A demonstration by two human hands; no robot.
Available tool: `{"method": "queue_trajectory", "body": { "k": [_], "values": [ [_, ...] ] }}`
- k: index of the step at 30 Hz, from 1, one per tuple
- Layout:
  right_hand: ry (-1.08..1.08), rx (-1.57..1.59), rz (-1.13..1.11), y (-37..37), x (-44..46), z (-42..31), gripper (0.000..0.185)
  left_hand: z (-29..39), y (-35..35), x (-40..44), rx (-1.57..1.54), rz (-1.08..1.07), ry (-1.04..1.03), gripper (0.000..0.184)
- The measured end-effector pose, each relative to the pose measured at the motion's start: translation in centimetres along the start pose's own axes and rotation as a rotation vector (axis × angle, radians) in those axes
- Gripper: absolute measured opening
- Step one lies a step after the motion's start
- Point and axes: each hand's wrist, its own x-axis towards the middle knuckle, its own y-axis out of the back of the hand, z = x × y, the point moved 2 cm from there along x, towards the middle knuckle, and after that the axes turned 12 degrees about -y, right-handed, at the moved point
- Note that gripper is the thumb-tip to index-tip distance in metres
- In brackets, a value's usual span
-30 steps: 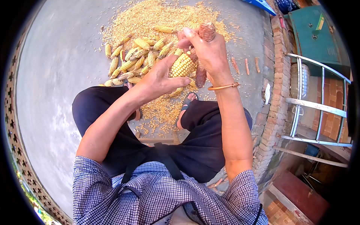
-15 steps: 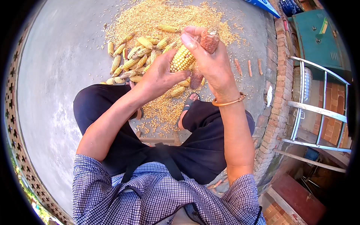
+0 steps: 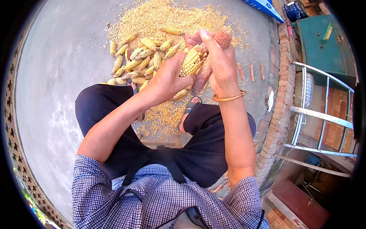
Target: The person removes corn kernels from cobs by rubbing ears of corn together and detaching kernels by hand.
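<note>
Corn ear and bare cob side by side, both hands closed

Just beyond the dark trouser knees, here's the close work: the left hand grips the ear's near end, its thumb on the near side. The right hand closes around the reddish cob, its fingers curling by the ear's far end. The cob lies along the ear's right side, both long axes slanting away and to the right. The left hand is nearer the ear's base, the right its tip.

Farther out, more yellow ears pile up ahead and left, with loose kernels spread beyond. Thin cobs lie to the right, before the brick edging that bounds that side; the grey floor runs wide to the left.
</note>
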Motion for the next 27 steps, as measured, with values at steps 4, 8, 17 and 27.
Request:
{"method": "queue_trajectory", "body": {
  "k": [4, 8, 17, 27],
  "values": [
    [0.044, 0.018, -0.091, 0.2, 0.1, 0.4, 0.019, -0.3, 0.4, -0.3, 0.319, -0.061, 0.016, 0.047],
    [0.036, -0.077, -0.094, -0.1, -0.1, 0.8, 0.023, -0.5, 0.6, -0.8, 0.663, -0.103, -0.053, 0.051],
    [0.232, -0.505, 0.376, -1.6, 1.7, 3.8, 0.024, -0.1, 0.1, -0.6, 1.080, -0.177, -0.169, 0.021],
    [0.017, -0.187, -0.012, -1.5, 2.0, 2.1, 0.018, 0.2, 2.2, -0.5, 1.030, -0.123, -0.069, 0.043]
  ]
}}
